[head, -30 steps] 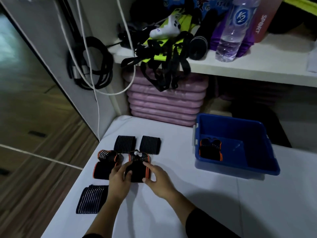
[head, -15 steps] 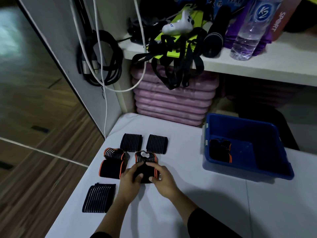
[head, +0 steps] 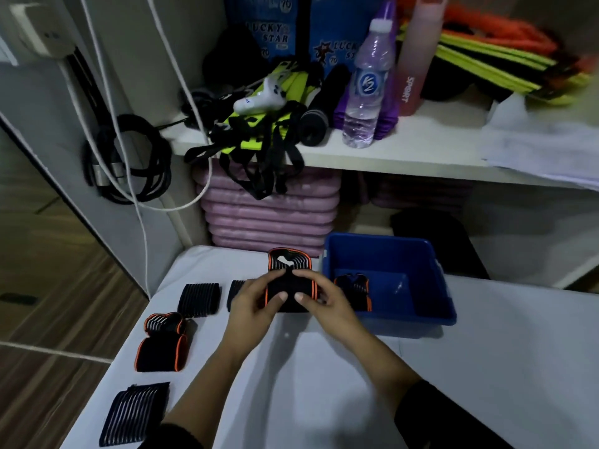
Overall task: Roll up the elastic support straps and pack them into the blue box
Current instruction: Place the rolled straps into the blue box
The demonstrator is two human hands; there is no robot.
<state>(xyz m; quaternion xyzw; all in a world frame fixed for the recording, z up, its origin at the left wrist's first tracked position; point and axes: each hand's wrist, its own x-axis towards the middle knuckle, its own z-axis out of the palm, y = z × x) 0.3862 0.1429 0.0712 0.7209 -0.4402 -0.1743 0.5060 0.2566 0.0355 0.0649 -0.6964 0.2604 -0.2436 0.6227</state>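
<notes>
Above the white table, both hands hold a black strap with orange edges (head: 289,276). My left hand (head: 251,303) grips its left side and my right hand (head: 319,301) grips its right side, thumbs on the front. To the right sits the blue box (head: 431,286) with one orange-edged strap (head: 355,286) inside. Another orange-edged strap (head: 161,346) lies at the table's left. Black ribbed straps lie at the back left (head: 198,299), partly behind my left hand (head: 236,286), and at the front left (head: 134,413).
A white shelf (head: 405,160) above the table carries a water bottle (head: 364,89), a pink bottle (head: 416,56) and tangled black and yellow straps (head: 259,137). Pink mats (head: 269,215) are stacked below it. Cables (head: 129,160) hang on the left wall; the table's left edge drops to wooden floor.
Both hands have lifted the orange-edged strap off the table and carried it up and to the right, close to the blue box. The camera view has tilted upward.
</notes>
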